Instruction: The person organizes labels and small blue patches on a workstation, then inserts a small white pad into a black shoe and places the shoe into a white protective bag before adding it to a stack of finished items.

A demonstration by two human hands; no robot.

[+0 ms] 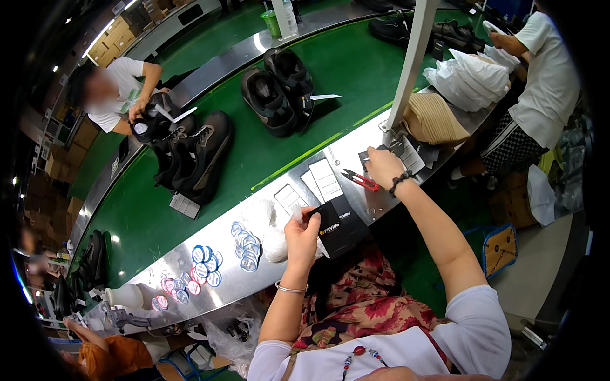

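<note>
Fingers (314, 220) of left hand (301, 240) closed in pinch on black card (343, 227), held over near edge of metal worktop (348, 150). Right hand (385, 167) bent down at dark piece (365, 157); could not tell if gripped. Red-handled snips (362, 181) lay just beside, white labels (326, 180) left of them.

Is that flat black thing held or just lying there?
Held: the left hand has the flat black thing pinched at its edge.
</note>
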